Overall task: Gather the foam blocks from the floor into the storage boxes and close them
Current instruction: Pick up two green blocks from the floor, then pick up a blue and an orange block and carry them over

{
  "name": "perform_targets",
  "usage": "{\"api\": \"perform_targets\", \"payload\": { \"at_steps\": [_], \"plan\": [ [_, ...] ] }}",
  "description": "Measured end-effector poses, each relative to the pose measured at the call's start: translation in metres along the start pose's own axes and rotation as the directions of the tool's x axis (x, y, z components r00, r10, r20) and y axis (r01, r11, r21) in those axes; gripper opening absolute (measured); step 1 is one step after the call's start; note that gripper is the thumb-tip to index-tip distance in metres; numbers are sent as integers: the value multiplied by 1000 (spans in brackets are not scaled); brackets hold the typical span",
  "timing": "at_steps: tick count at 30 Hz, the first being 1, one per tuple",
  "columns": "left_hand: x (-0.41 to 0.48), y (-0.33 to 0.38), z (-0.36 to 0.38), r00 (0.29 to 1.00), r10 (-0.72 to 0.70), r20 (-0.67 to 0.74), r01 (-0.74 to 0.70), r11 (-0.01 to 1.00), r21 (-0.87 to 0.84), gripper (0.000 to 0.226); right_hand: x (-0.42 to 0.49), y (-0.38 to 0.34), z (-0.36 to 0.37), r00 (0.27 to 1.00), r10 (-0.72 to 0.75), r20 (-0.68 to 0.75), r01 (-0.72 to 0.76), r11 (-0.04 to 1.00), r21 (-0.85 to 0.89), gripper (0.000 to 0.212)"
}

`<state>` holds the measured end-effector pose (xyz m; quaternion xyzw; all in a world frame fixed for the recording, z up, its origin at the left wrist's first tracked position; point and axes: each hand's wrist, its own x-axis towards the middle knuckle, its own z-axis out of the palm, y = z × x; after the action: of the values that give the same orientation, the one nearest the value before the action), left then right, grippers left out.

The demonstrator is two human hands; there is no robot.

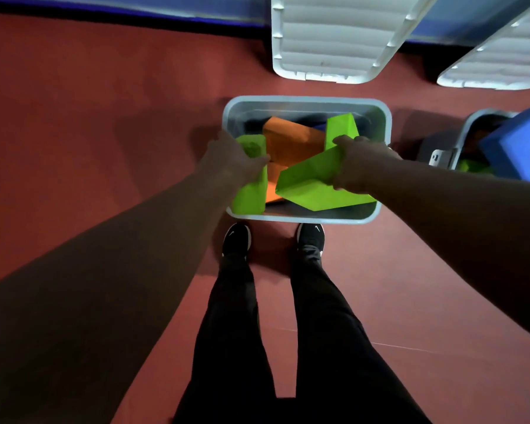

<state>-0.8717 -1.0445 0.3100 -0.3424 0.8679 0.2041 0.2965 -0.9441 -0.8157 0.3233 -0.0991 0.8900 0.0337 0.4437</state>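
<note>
Head view looks straight down onto a red-brown floor (104,102), matt and evenly coloured, with a thin pale seam line crossing it well behind the hands. Far beyond the hands the floor ends at a dark strip, with a blue band (135,4) above it.

Directly under both hands stands the open storage box (306,101), pale grey with rounded corners. The left hand (230,160) grips a small green block (248,194) at the box's left end, fingers curled over its top. The right hand (358,163) clasps a large green block (306,185) that lies tilted across the near right part of the box. Between the hands an orange block (291,139) lies in the box, and just beyond the right hand another green block (341,127) stands up at an angle.

Right of the right hand is a second box (468,130), holding a blue block (517,142) that juts above its rim. Beyond the hands are two white ribbed lids (331,35) (502,56), apart from both boxes.

Just behind the hands, touching the near wall of the storage box, are two black shoes (237,240) (310,237), each with a white swoosh mark on top, below black trousers (227,332). No readable writing shows anywhere.
</note>
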Motion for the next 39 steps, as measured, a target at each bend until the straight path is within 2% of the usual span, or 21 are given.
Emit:
{"api": "perform_targets", "payload": {
  "at_steps": [4,7,11,14,17,19,22,24,26,29,32,35,39],
  "plan": [
    [27,0,22,993,89,81,-86,995,-46,55,27,-10,20,999,17,-47,-9,988,151,80],
    [28,-1,29,975,135,175,-138,990,4,22,33,-16,22,999,9,-34,-6,996,94,60],
    [24,-7,30,953,150,263,-168,985,48,21,31,-21,14,997,-69,18,69,997,-30,26],
    [20,-8,20,932,174,317,-203,977,60,31,24,-22,1,994,-111,25,112,993,-40,37],
    [10,-2,2,924,203,323,-233,971,55,41,10,-22,-17,996,-82,34,84,996,-38,28],
    [1,5,-13,918,215,332,-245,968,52,48,-3,-24,-31,996,-82,29,84,995,-54,31],
    [-19,25,-46,902,241,358,-288,954,84,36,-34,-24,-62,997,-78,-1,78,997,-15,28],
    [-33,46,-80,893,303,334,-363,923,132,33,-60,-24,-93,997,-82,-16,83,996,38,22],
    [-50,70,-127,892,348,289,-402,902,154,33,-89,-25,-134,992,-93,-88,97,995,38,21],
    [-90,106,-214,880,455,136,-472,872,133,32,-140,-31,-203,969,-127,-212,126,992,-14,23],
    [-142,124,-293,850,526,-11,-524,849,68,28,-203,-43,-268,920,-187,-344,146,979,-142,25],
    [-190,119,-354,846,525,-96,-528,849,-17,29,-257,-64,-320,858,-262,-442,208,964,-167,31],
    [-235,81,-401,874,437,-211,-474,863,-174,26,-305,-109,-366,800,-374,-469,307,927,-215,29]
  ]
}}
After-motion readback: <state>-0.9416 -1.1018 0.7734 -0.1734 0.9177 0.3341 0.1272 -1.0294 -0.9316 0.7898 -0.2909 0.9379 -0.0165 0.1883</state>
